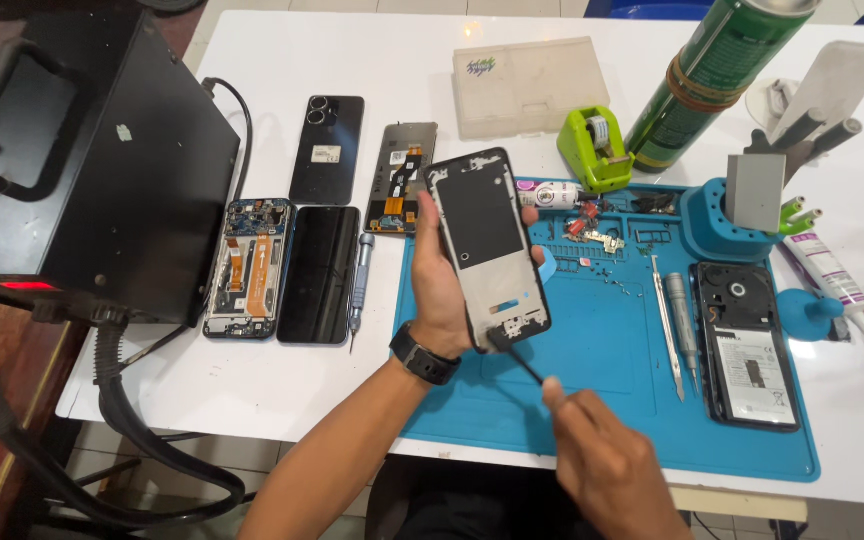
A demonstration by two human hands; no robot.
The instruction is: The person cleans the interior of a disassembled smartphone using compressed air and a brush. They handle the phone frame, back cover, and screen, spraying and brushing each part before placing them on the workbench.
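- Phone frame (pixel 487 245) stands tilted above the blue mat (pixel 592 400), its open back facing the camera, a dark panel in its middle and small parts showing at its near end.
- Left hand (pixel 442 285) is grasping the frame from the left side and behind, thumb over the left edge, a black watch (pixel 424 355) on the wrist.
- Right hand (pixel 607 460) is clenched round a thin black tool (pixel 517 360); the tip touches the frame's near end, by the small port area.
- On the mat to the right lie tweezers (pixel 667 325), a grey screwdriver (pixel 682 315) and an opened phone (pixel 749 345) with its battery showing.
- Left of the mat, on the white table (pixel 252 390), lie a stripped phone (pixel 250 268), a dark screen (pixel 320 273), a second screwdriver (pixel 360 280), a black back cover (pixel 327 148) and a display part (pixel 404 178).
- Far side holds a green tape dispenser (pixel 595 148), a green can (pixel 717 75) and a blue tool stand (pixel 727 215).
- Risk, as I judge it: the tip could skid off the near end and scratch or tear a small connector there, since the frame is held in the air by one hand only.
- Pressing too hard could twist the thin frame in the grasp, or push it out of the fingers onto the mat.
- Loose screws (pixel 592 235) at the far edge of the mat could scatter if the frame drops or a forearm sweeps across.
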